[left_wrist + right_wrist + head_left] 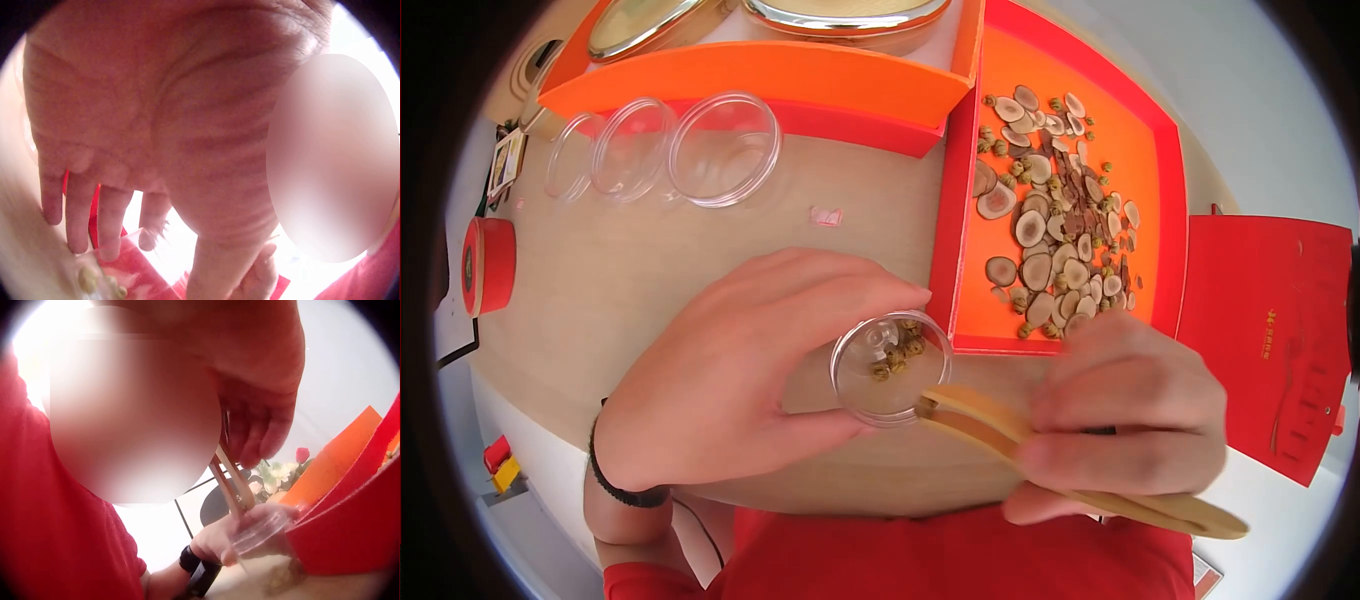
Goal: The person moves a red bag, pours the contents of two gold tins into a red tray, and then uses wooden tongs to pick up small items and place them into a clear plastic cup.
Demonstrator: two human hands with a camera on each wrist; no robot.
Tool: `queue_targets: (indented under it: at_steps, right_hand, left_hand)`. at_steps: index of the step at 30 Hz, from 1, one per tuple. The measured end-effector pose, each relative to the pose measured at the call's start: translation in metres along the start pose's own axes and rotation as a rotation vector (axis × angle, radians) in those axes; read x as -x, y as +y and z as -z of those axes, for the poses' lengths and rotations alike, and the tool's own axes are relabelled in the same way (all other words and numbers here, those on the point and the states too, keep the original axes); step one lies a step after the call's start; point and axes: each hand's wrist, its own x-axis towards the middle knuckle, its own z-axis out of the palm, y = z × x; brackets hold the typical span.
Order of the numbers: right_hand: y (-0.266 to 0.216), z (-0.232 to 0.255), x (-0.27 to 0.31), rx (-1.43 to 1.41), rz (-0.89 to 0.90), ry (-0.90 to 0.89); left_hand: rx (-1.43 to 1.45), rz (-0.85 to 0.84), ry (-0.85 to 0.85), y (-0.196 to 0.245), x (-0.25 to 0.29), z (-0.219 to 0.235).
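My left hand point(740, 360) grips a small clear round jar point(858, 385) between thumb and fingers, its mouth facing up. Several small, dried, yellow-brown ridged balls point(897, 358) lie inside it. In the left wrist view the palm point(156, 112) fills most of the picture, with the jar's balls point(90, 280) low at the left. My right hand point(1135, 420) holds bamboo tongs point(975, 420), their tips right at the jar's rim. From the right wrist, the tongs point(234, 481) point down over the clear jar point(265, 531); I cannot tell whether the tips hold anything.
A red-rimmed orange tray point(970, 300) holds dried round slices point(1035, 230) and more ridged balls. Clear round lids point(725, 150) stand at the back left, before an orange box point(750, 75) with oval gold-rimmed containers point(845, 15). A red round box point(490, 265) stands far left, a red bag point(1265, 340) right.
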Motion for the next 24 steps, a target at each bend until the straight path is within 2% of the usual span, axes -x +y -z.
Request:
queue_targets:
  at_steps: [5,9,13,16,24]
  right_hand:
    - [-0.002,0.003,0.0,-0.003,-0.087,0.027]
    - [-0.006,0.032,0.008,0.21,-0.152,0.118]
    - [-0.01,0.054,0.015,0.334,-0.416,0.129]
    - [-0.009,0.057,0.014,0.357,-0.527,0.101]
    - [0.006,0.057,0.022,0.251,-0.514,-0.022]
  left_hand:
    - [0.004,-0.017,-0.001,-0.001,-0.002,-0.001]
    - [0.016,0.021,-0.028,0.003,-0.004,0.003]
    - [0.031,0.004,-0.031,0.001,-0.007,0.001]
    - [0.017,0.03,-0.031,0.003,-0.006,0.0]
    - [0.003,0.04,-0.053,0.002,-0.006,0.003]
